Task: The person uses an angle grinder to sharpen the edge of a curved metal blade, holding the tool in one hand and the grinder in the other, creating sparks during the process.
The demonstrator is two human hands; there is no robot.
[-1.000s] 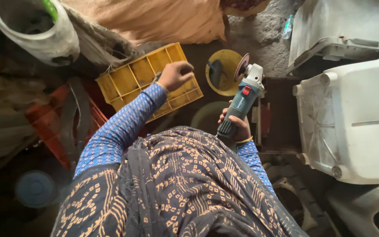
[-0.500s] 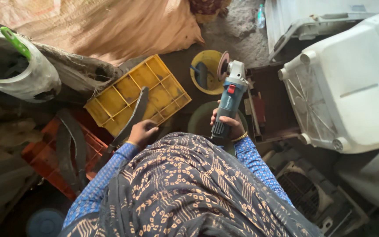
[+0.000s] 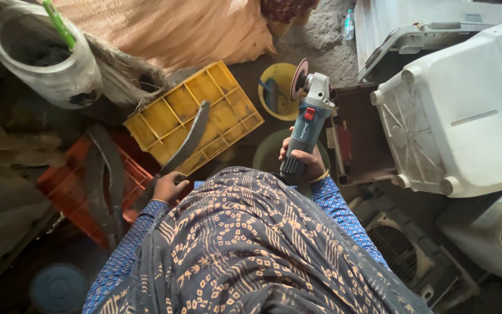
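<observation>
Head view showed my right hand (image 3: 302, 160) wrapped tight around the angle grinder (image 3: 308, 119), its disc (image 3: 298, 79) raised over the yellow bowl (image 3: 278, 90), while my left hand (image 3: 169, 187) was clenched on the low end of a dark curved strip (image 3: 187, 142) lying across the yellow crate (image 3: 196, 116). Held one-handed, I judged, the grinder could kick, and my loose patterned cloth (image 3: 251, 250) hung near enough to catch.

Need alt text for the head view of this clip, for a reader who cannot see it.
Seen from above, a person's right hand grips a blue-grey angle grinder while the left hand holds a dark curved strip lying across a yellow crate. An orange crate and white plastic housings surround them.
</observation>
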